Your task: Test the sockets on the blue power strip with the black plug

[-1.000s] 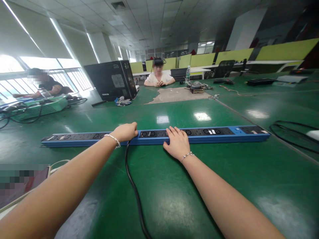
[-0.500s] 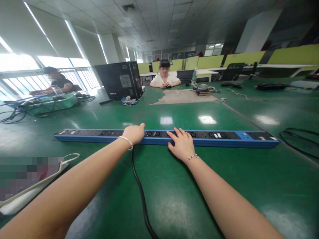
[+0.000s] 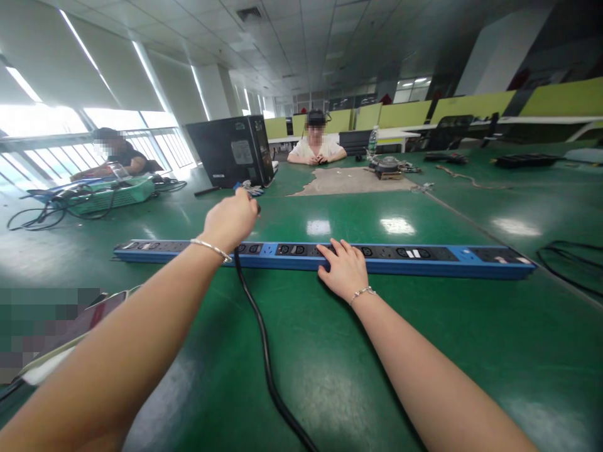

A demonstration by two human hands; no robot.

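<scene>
A long blue power strip (image 3: 424,270) with black socket panels lies across the green table in front of me. My left hand (image 3: 233,216) is closed around the plug end of a black power cord (image 3: 264,342), raised above the strip. The plug is mostly hidden by my fingers; only a dark bit shows at the fingertips. From under this hand the cord runs down toward me over the table. A blue socket section (image 3: 269,249) lies uncovered just right of it. My right hand (image 3: 346,267) rests on the strip's middle, fingers spread over the sockets and thumb at the near side.
A phone (image 3: 70,329) lies at the left, partly behind my forearm. Farther off are a black computer case (image 3: 230,154), a glove (image 3: 254,189), a green basket (image 3: 115,196) with cables and a brown sheet (image 3: 348,182). Black cable (image 3: 572,267) lies right. Two people sit beyond.
My left hand has lifted off the power strip and moved up and left with the cord's end, uncovering the blue socket section. My right hand stays on the strip.
</scene>
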